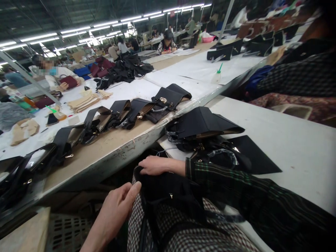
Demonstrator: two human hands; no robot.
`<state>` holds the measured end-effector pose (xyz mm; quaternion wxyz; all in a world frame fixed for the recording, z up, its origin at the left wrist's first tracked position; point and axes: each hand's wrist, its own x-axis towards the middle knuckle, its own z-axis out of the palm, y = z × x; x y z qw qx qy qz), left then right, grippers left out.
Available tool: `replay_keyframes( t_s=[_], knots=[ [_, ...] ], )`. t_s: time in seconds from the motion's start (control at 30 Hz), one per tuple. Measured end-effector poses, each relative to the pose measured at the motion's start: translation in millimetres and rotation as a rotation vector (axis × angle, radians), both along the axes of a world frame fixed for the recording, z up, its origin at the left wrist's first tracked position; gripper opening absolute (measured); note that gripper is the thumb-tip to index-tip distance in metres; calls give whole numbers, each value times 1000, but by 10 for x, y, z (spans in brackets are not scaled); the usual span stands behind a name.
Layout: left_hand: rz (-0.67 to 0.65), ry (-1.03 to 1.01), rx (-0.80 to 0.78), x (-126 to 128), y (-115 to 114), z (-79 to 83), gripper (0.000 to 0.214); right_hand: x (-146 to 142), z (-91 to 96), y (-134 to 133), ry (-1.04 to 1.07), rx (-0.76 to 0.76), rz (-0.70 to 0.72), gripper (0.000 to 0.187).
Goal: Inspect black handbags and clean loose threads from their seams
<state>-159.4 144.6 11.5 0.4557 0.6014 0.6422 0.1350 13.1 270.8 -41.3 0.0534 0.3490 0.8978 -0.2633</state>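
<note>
A black handbag (165,190) with a small gold fitting lies across my lap on checked cloth. My left hand (119,204) grips its left edge, thumb on top and the other fingers mostly hidden. Reaching across from the right, my right hand (154,165) is closed at the bag's upper edge, its fingertips tucked out of sight. Just beyond my right sleeve, a stack of black bags (202,122) with plastic-wrapped handles rests on a white tabletop (296,150).
Several black bags with gold clasps (162,99) line the long workbench (110,143) ahead. Farther back lie a pile of black pieces (123,71), tan pieces (84,100) and a green-tipped bottle (217,75). A plastic crate (67,229) stands low at left. Co-workers sit around.
</note>
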Motion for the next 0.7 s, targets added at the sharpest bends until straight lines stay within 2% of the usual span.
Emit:
replay_keyframes(
  t_s=[0.1, 0.17, 0.27, 0.47, 0.57, 0.63, 0.7],
  knots=[
    [-131, 274, 70, 99, -11, 67, 59, -80, -11, -55, -16, 26, -12, 34],
    [-168, 448, 77, 155, -21, 83, 62, -111, -13, -82, -17, 41, -20, 33],
    [-181, 549, 50, 190, -68, 83, 56, -105, -16, -96, -7, 52, -30, 33],
    [-135, 531, -18, 140, -249, 0, 44, -13, -49, -74, 44, -24, -48, 31],
    [-100, 484, 28, 143, -296, -78, 46, -13, -71, -45, 136, -121, -54, 28],
    [-59, 375, 72, 142, -279, -91, 50, -2, -84, 25, 227, -208, -83, 21],
    [23, 182, 100, 105, -228, -43, 54, 63, -80, 140, 346, -307, -142, 14]
  ],
)
